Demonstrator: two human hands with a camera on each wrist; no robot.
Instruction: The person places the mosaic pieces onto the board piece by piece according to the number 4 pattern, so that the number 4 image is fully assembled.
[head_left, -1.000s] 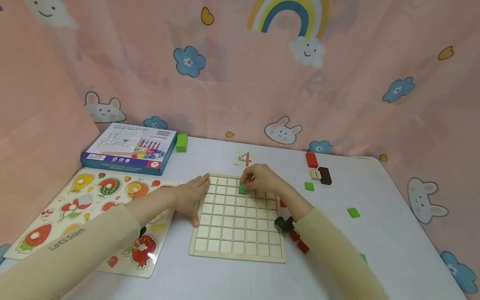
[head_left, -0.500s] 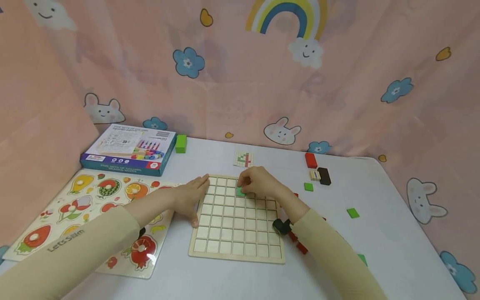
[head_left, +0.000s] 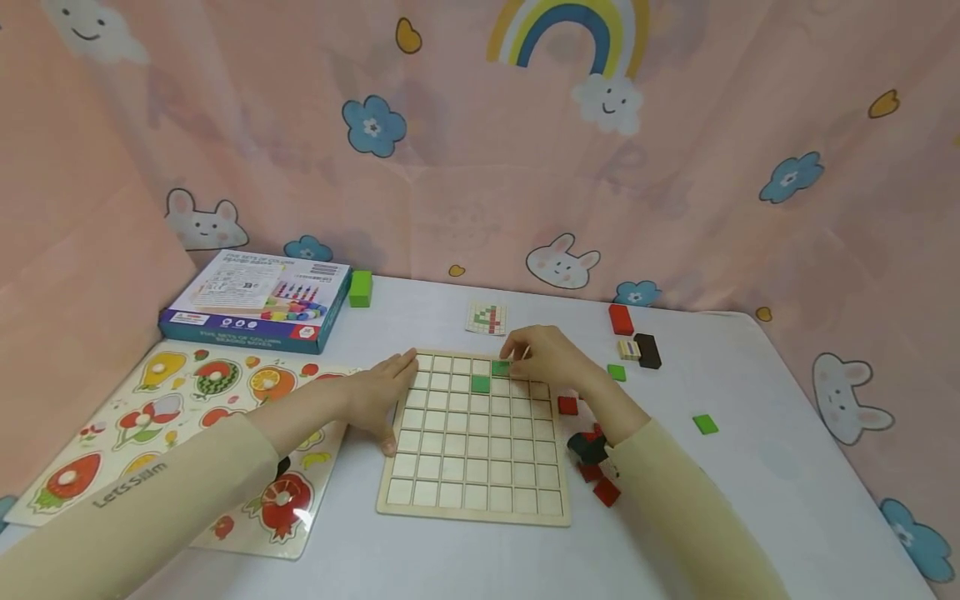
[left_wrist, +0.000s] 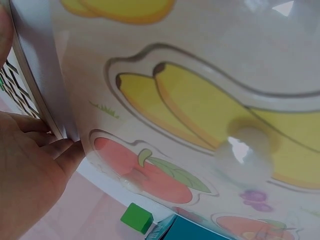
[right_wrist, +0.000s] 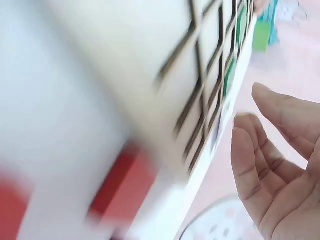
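My left hand (head_left: 380,395) rests with spread fingers along the left edge of the wooden grid board (head_left: 474,518); in the left wrist view its fingertips touch that edge. One green square tile (head_left: 481,384) lies in a second-row cell. Another green tile (head_left: 499,367) is in the top row, partly covered by the fingertips of my right hand (head_left: 546,357). Seen from the right wrist, thumb and forefinger stand apart with nothing between them. A small pattern card (head_left: 487,318) with green and red squares lies beyond the board.
Red tiles (head_left: 607,492) lie right of the board, near the dark wrist camera (head_left: 587,448). Loose green tiles (head_left: 705,424), a red block (head_left: 621,319) and a black block (head_left: 648,351) are farther right. A fruit puzzle board (head_left: 247,533) and a boxed set (head_left: 258,296) occupy the left.
My right hand has let go of the green tile in the second row and moved right and slightly up, uncovering the top-row tile. The left hand stays put.
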